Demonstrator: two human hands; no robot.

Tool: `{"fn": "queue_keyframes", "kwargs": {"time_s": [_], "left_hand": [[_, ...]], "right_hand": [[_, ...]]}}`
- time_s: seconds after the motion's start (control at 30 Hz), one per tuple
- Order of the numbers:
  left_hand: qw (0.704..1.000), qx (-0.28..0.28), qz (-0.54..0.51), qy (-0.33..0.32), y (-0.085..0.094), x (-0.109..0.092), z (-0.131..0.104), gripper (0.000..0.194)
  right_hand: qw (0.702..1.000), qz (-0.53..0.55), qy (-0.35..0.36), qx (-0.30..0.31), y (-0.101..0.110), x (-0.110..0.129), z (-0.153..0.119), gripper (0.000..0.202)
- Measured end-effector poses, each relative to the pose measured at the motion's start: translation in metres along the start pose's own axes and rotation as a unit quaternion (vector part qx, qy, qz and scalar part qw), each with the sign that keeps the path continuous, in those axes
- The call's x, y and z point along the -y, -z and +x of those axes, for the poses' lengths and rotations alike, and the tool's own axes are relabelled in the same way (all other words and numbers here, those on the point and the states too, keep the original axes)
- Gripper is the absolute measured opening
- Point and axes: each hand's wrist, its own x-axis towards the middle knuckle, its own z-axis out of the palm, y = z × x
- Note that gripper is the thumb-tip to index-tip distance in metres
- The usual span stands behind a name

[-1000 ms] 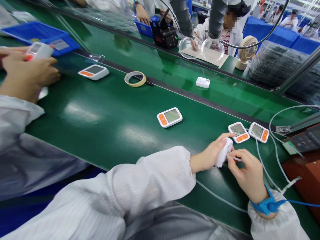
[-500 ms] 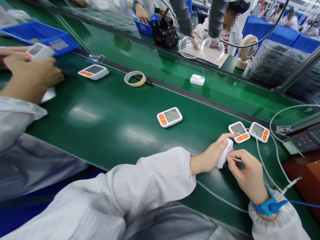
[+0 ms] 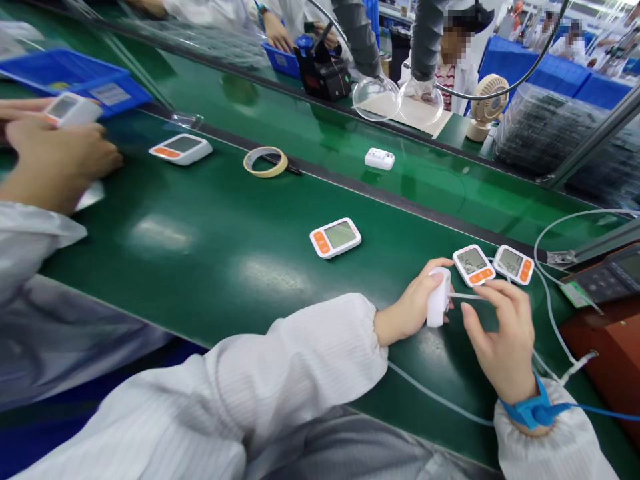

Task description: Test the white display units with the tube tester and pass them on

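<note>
**Unit upright in my left hand, tube out of its side!**

Here's the green bench (image 3: 225,207), and both my hands are over its near right part. My right hand (image 3: 506,337) is open, thumb well apart from the fingers, blue strap (image 3: 533,407) round the wrist. My left hand (image 3: 411,305) grips the white unit (image 3: 438,299), thumb on its face; the unit stands on edge between my hands, apart from my right thumb. Just beyond, two monitors (image 3: 474,265) (image 3: 514,265) show digits. And the thin tube (image 3: 466,295) runs toward my right fingers; I can't tell whether they touch it.
</note>
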Motion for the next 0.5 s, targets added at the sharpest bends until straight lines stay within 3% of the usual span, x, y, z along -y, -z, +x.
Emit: {"fn": "queue_keyframes", "kwargs": {"time_s": [0.07,0.2,0.27,0.4,0.5], "left_hand": [[0.999,-0.033,0.007,-0.014,-0.0005,-0.0022,0.0002,0.068],[0.998,-0.006,0.035,-0.06,-0.0027,-0.0049,-0.0014,0.071],[0.996,0.017,0.041,-0.072,-0.0029,-0.0056,-0.0008,0.075],[0.996,0.048,0.033,-0.069,-0.0009,-0.0084,0.0013,0.071],[0.99,0.13,0.042,-0.025,0.0015,-0.0102,0.0008,0.081]], "right_hand": [[1.0,-0.006,-0.016,-0.02,-0.0004,-0.0012,-0.0027,0.024],[0.974,0.111,-0.066,0.189,-0.0046,0.0014,-0.0096,0.053],[0.96,0.121,-0.091,0.234,-0.0057,0.003,-0.0111,0.062],[0.963,0.097,-0.171,0.183,-0.0017,0.0018,-0.0084,0.058],[0.96,0.096,-0.206,0.161,0.0017,-0.0011,-0.0055,0.057]]}}
